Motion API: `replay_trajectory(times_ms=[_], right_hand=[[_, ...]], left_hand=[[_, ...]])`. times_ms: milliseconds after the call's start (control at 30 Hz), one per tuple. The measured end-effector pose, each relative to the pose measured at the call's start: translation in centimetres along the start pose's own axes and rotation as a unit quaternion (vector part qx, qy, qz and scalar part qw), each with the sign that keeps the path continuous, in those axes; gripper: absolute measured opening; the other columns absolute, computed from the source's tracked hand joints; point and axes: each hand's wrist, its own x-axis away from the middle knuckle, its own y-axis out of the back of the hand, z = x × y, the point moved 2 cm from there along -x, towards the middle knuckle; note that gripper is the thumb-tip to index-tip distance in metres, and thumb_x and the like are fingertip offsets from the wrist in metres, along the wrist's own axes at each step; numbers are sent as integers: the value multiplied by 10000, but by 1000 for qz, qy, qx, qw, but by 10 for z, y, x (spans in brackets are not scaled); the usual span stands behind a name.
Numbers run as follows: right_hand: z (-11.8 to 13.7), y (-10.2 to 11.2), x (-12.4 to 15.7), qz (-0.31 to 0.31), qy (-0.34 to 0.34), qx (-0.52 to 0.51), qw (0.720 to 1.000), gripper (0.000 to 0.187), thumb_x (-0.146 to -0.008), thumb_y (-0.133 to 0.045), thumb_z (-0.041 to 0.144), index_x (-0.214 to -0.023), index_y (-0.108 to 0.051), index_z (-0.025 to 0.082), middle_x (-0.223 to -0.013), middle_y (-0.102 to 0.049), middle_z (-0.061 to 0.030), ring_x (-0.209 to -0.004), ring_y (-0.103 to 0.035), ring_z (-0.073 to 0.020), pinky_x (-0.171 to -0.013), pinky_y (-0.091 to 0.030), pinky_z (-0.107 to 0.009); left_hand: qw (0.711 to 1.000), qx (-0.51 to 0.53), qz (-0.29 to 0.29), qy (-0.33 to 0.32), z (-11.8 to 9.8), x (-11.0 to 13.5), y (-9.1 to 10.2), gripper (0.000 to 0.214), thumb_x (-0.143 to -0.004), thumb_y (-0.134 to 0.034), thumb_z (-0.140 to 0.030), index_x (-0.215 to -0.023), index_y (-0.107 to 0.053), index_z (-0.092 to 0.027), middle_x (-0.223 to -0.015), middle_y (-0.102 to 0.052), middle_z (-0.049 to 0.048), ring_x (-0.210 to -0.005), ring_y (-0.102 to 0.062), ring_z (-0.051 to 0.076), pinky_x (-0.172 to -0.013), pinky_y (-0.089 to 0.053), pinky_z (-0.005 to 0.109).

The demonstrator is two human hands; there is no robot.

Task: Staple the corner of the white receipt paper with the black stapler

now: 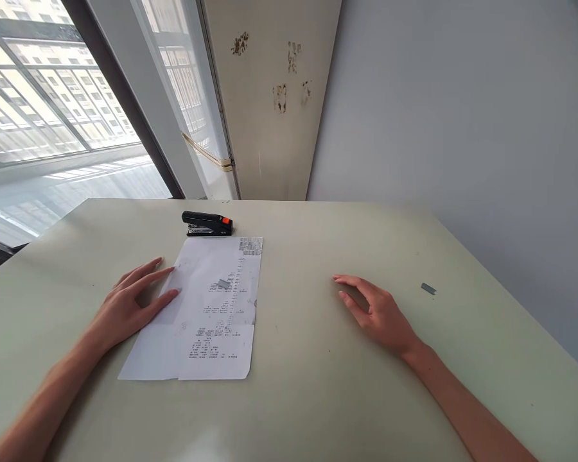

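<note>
Printed paper sheets [221,340] lie overlapping on the table, left of the middle. My left hand [130,301] rests at their left edge, fingers spread, with the thumb and index fingertip touching the paper. On the print sits a small grey strip of staples [223,283]. Behind the top edge of the sheets stands a black stapler [207,223] with an orange mark. To the right, my right hand [373,311] lies on the tabletop, thumb and fingers apart, holding nothing. Another grey staple strip [428,289] lies beyond it, to its right.
The pale table [298,410] has angled far corners. A grey wall [462,96] borders it on the right. At the back are a stained door-like panel [270,141] and a cream handle [207,153]. Large windows [52,96] fill the left side.
</note>
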Motion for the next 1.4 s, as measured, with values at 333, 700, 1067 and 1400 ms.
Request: replay_trajectory(times_ms=[333,700,1067,1400], right_hand=[[0,-2,1,-1,21,29,999,295,-1072,-485,409,-1306,-648,335,-1435,-695,-28,-1297,-668,-272,-895,-662,-443],[-4,-2,5,-12,8,33,999,283,-1064,-509,432,-1275,-682,356,-1397,-713,-32,-1265,-688,-294,-628,-660,-359],[-4,-3,5,-19,15,44,999,285,-1062,-513,429,-1277,-685,355,-1373,-725,-43,-1223,-707,-298,-555,-628,-340],[-2,-3,5,-18,39,50,998,288,-1064,-497,431,-1276,-676,354,-1349,-738,-39,-1226,-710,-291,-780,-678,-423]], left_hand=[[999,-34,3,-37,28,10,5,570,-1015,-389,-676,-1474,-623,-433,-1654,-474,-46,-1553,-391,333,-1262,-328,610],[998,26,-22,43,12,14,16,528,-975,-511,-635,-1378,-694,-346,-1551,-600,-37,-1514,-466,314,-1274,-358,540],[998,39,-16,47,15,19,15,542,-967,-508,-615,-1426,-628,-352,-1562,-587,-1,-1481,-503,337,-1262,-380,529],[998,34,-19,47,14,19,15,535,-1013,-403,-535,-1415,-639,-272,-1537,-613,55,-1440,-547,321,-1224,-415,494]])
